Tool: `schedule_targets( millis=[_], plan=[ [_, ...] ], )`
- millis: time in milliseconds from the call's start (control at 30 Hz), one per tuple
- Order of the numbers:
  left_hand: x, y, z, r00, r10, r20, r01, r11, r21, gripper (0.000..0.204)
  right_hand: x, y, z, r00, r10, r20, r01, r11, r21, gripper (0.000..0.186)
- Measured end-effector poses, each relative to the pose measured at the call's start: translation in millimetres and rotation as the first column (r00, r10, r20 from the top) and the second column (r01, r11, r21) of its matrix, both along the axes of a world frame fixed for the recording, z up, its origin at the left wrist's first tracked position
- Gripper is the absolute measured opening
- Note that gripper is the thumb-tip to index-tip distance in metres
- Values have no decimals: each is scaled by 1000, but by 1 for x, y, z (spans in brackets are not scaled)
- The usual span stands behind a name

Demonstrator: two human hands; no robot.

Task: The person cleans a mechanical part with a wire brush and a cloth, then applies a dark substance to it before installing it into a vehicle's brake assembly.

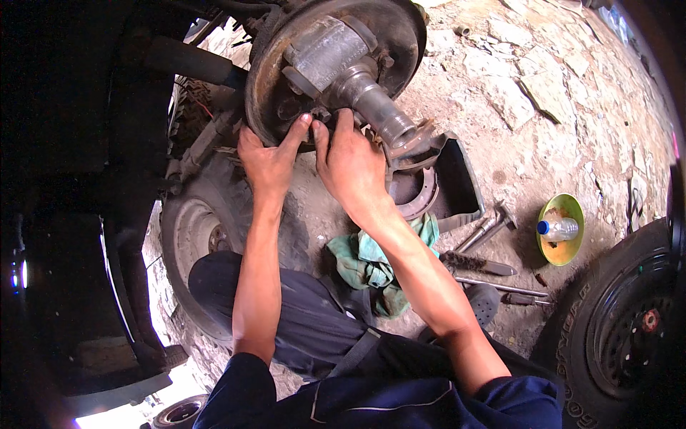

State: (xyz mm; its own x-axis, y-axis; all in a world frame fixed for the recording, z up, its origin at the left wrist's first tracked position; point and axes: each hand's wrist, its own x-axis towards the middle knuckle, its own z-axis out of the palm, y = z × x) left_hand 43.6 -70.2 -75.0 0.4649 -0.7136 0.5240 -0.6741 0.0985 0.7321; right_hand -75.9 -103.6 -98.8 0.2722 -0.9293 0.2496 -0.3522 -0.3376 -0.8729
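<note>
A round brown brake backing plate (411, 36) is at the top, with a metal axle spindle (379, 111) sticking out of its middle. A grey block-shaped casting (332, 53) sits across the plate above the spindle. My left hand (271, 161) grips the plate's lower left rim, thumb on the front face and other fingers partly hidden behind it. My right hand (350, 161) is just beside it, below the spindle, its thumb and fingers closed at the lower edge. Whatever lies in them is hidden. Near the two thumbs is a small dark bolt (321, 114).
A black open container (461, 171) holds curved brake shoes (427, 194). Near it lie a green rag (361, 261), a hammer (493, 225), a wire brush (479, 263) and a green bowl (580, 225) with a plastic bottle (561, 229). Tyres (582, 325) flank me.
</note>
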Motion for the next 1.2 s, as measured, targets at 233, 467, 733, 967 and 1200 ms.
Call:
schedule_targets(
  millis=[233, 467, 733, 967, 1200],
  plan=[
    [-6, -1, 1, 1000, 26, 2, -26, 999, -23, 38, 17, -12, -13, 986, 66, 155, -86, 989, 123, 31],
    [-4, -2, 1, 981, 145, 128, -145, 989, -6, 46, 11, -26, -5, 487, -313, 815, -803, 206, 559, 39],
    [-7, -4, 2, 993, 78, 91, -73, 996, -52, 48, 4, -3, -4, 997, -35, 75, 28, 996, 90, 37],
    [-14, -7, 3, 994, 47, 98, -37, 995, -97, 48, 15, -16, -10, 961, 61, 269, -112, 977, 181, 35],
    [-14, -9, -4, 996, 52, 67, -41, 987, -157, 49, 12, -17, -13, 820, 17, 572, -420, 695, 583, 49]
  ],
)
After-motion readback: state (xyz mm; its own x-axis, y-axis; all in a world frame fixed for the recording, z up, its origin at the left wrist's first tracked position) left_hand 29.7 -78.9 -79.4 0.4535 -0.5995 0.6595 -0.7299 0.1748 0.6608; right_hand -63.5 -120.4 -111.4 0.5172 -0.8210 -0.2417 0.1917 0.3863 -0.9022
